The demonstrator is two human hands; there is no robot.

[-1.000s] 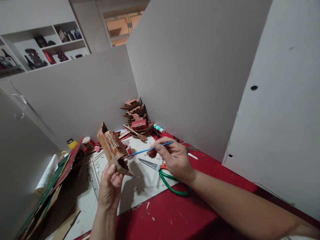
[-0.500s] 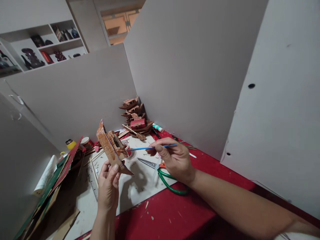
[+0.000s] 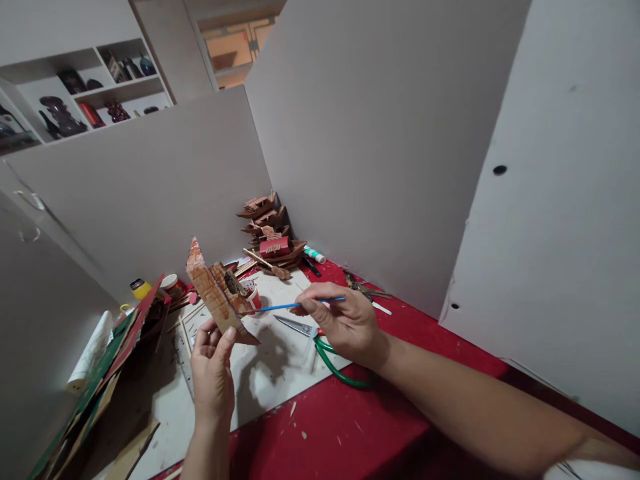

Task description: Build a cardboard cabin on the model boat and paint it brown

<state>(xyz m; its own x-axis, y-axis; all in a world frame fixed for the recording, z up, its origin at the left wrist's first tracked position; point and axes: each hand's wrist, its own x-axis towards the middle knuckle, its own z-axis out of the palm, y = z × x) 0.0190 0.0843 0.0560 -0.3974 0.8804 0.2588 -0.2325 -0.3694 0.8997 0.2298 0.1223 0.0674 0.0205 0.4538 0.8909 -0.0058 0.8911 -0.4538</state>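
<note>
My left hand (image 3: 215, 353) grips a small cardboard model boat (image 3: 213, 293) by its lower end, tilted up on its side. Patches of the hull look wet and orange-brown, while the lower end is paler. Between the thumb and fingers of my right hand (image 3: 345, 323) is a thin blue paintbrush (image 3: 280, 307). The brush points left, and its tip meets the boat near the deck. Behind the boat stands a red and white paper cup (image 3: 254, 295), partly hidden. Under my right hand lie scissors (image 3: 345, 377) with green handles.
Finished-looking brown model boats (image 3: 270, 233) are stacked in the far corner. Cardboard sheets (image 3: 107, 373) lean at the left beside a white roll (image 3: 93, 350). A white board (image 3: 280, 387) covers part of the red table (image 3: 310, 440). Grey partitions (image 3: 380, 147) enclose it.
The boat has shifted slightly left and turned a little. The brush and my right hand have moved slightly left and down, with the tip now lower along the boat.
</note>
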